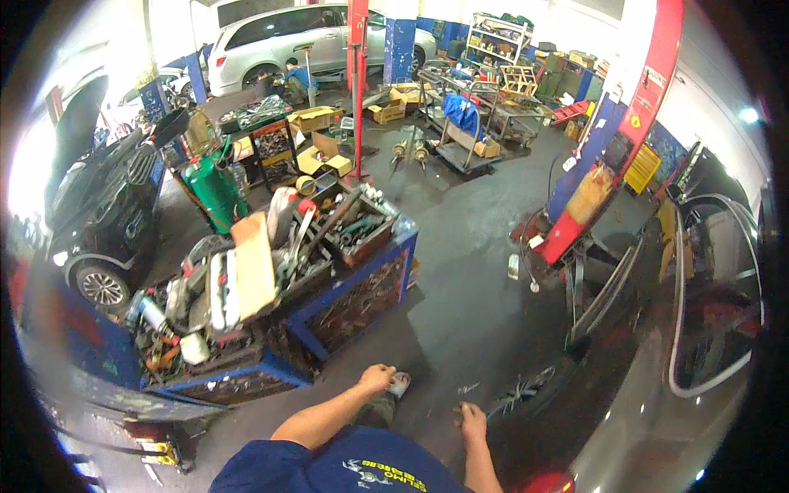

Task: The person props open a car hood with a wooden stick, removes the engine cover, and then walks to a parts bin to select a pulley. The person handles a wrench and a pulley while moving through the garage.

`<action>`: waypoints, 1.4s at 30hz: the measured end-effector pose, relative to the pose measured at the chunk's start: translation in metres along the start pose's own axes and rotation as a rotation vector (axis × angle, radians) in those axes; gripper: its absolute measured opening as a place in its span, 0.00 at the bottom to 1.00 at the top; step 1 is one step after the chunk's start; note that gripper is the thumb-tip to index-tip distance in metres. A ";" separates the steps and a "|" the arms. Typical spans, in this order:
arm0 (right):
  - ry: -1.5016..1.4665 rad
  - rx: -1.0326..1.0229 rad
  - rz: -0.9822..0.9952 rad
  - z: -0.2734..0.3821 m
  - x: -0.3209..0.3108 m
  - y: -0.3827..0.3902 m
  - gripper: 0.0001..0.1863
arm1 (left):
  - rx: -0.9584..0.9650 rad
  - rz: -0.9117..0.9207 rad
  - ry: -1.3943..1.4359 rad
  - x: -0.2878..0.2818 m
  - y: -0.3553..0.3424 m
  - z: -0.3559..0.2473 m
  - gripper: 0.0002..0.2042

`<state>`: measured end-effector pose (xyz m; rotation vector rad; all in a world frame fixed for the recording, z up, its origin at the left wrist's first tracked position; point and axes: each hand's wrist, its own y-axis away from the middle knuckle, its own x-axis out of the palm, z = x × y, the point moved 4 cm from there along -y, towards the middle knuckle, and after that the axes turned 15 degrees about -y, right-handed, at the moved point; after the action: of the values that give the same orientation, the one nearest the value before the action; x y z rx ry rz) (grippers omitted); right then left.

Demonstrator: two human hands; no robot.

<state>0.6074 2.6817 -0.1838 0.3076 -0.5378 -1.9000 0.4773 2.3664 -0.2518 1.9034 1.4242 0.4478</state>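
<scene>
My left hand (377, 378) hangs in front of my body with its fingers curled closed; whatever is in it, if anything, is hidden. Just beyond it shows my shoe (399, 384) on the dark floor. Lower and to the right, my right hand (471, 420) is also closed, the fingertips pinched together; a tiny dark bit by them is too small to name. Neither hand touches the blue tool bench (349, 292) at the left. On that bench lie a torn cardboard piece (252, 267), several wrenches and a white bottle (195, 349).
A red lift post (604, 177) stands at the right, beside a dark car (699, 361). Ahead are a trolley (468, 156) with a blue cloth, open cardboard boxes (325, 156) and a green tank (212, 191). Farther back, a person (297, 80) crouches by a silver van (288, 45).
</scene>
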 end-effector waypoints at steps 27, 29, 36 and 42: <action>0.047 0.005 -0.129 0.451 -0.108 -0.733 0.12 | -0.025 -0.286 0.207 -0.012 -0.464 -0.582 0.18; 0.014 -0.041 -0.139 0.492 -0.105 -0.793 0.13 | -0.077 -0.295 0.343 -0.026 -0.506 -0.596 0.17; -0.119 0.259 -0.292 0.427 -0.122 -0.930 0.12 | -0.117 -0.279 0.495 -0.080 -0.702 -0.708 0.18; -0.024 0.805 -0.285 0.321 -0.109 -0.918 0.18 | 0.004 -0.170 0.221 -0.088 -0.835 -0.940 0.19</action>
<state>-0.2363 3.1398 -0.3718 0.9187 -1.3254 -1.8735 -0.7329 2.7136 -0.1852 1.7603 1.7152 0.5868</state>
